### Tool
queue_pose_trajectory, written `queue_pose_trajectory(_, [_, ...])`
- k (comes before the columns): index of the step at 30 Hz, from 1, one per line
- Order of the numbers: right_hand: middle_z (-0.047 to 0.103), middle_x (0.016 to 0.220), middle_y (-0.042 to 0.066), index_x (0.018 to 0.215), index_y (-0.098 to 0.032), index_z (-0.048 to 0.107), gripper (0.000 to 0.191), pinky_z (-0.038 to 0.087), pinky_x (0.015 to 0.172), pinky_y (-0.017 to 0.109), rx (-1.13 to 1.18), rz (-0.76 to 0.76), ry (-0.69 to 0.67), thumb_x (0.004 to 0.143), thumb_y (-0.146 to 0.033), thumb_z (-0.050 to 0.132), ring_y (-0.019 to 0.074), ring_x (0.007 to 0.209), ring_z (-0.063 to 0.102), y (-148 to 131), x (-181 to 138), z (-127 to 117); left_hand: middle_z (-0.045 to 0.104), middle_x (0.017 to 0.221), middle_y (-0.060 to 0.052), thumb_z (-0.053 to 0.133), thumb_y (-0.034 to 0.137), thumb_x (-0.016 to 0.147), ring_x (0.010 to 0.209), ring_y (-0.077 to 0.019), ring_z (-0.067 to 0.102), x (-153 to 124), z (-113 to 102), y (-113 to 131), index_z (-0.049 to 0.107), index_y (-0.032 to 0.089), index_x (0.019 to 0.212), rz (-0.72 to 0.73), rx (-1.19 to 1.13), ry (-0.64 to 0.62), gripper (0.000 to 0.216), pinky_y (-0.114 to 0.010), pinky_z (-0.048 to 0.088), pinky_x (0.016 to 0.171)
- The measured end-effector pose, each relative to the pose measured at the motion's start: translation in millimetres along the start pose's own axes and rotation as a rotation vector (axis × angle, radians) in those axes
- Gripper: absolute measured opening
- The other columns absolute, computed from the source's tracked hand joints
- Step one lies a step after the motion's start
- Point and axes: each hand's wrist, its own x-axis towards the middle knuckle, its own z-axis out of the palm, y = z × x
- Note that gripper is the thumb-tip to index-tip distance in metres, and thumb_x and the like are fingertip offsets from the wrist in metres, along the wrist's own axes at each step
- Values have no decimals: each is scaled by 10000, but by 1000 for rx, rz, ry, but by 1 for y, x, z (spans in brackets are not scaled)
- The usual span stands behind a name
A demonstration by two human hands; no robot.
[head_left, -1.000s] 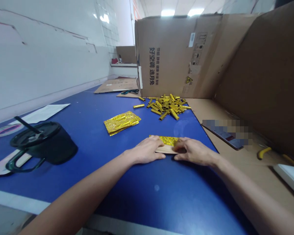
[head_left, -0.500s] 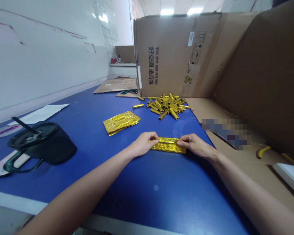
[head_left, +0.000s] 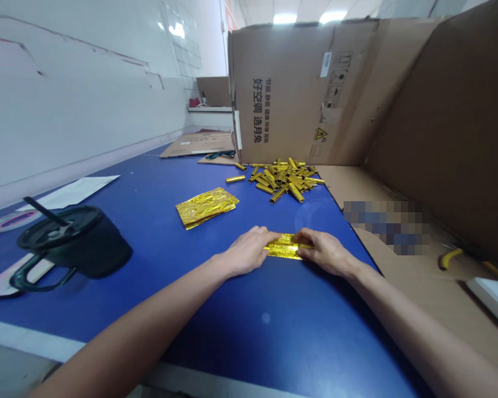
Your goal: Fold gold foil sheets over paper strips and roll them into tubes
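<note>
A strip of gold foil paper (head_left: pixel 284 248) with folds along its length lies on the blue table (head_left: pixel 232 320) in front of me. My left hand (head_left: pixel 251 251) holds its left end, with the fingers closed and the index finger stretched along the upper edge. At the other end, my right hand (head_left: pixel 326 251) pinches the foil between thumb and curled fingers. Beyond my left hand lies a flat stack of gold foil sheets (head_left: pixel 207 207). Farther back is a pile of small rolled gold foil tubes (head_left: pixel 288 179), with a single tube (head_left: pixel 235 179) lying to its left.
A dark lidded mug with a straw (head_left: pixel 83 243) stands at the left, near a roll of tape (head_left: pixel 12 221) and a white paper (head_left: pixel 78 190). Large cardboard (head_left: pixel 290 94) rises behind the pile and along the right. A banana (head_left: pixel 450 258) lies at far right.
My left hand has turned flatter over the foil and reaches further along it. The right hand's fingers have curled over its end, and less of the strip shows.
</note>
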Motion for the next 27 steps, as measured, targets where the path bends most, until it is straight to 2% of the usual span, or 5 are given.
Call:
queue_pose_trajectory(6, [573, 770, -5, 847, -261, 626, 173, 365, 592, 224, -98, -74, -22, 737, -241, 493, 136, 672, 542, -1, 0, -1, 516, 898, -45, 406, 202, 812, 865, -177, 469, -1, -2, 5, 545, 211, 1042, 3, 64, -26, 269, -280, 383, 774])
queue_pose_trajectory(10, [540, 752, -9, 866, -278, 634, 192, 376, 602, 227, -109, -108, -18, 746, -229, 492, 133, 682, 540, -1, -1, -1, 539, 897, -39, 380, 199, 832, 846, -171, 485, 2, 2, 1, 518, 218, 1082, -93, 109, 44, 286, -274, 387, 754])
queue_pose_trajectory(14, [563, 838, 8, 925, -281, 620, 213, 397, 661, 251, -164, -138, 41, 776, -249, 471, 156, 768, 542, 0, -1, 0, 561, 876, -39, 469, 211, 774, 833, -186, 508, 3, 1, 2, 538, 220, 1057, -132, 159, 22, 292, -273, 392, 724])
queue_pose_trajectory(20, [580, 1024, 43, 1015, -226, 586, 259, 405, 803, 314, -182, -95, 154, 783, -267, 478, 200, 924, 519, 8, 3, 7, 605, 766, 1, 484, 249, 746, 680, -150, 558, -1, -2, 19, 529, 224, 1075, -184, -75, -98, 333, -225, 387, 596])
queue_pose_trajectory(27, [553, 1142, 69, 1023, -206, 597, 272, 391, 876, 350, -154, -69, 147, 787, -253, 468, 208, 1012, 514, 18, 8, 12, 584, 761, -16, 408, 199, 788, 712, -143, 552, -2, 1, 26, 579, 187, 972, -135, -146, -52, 252, -233, 393, 648])
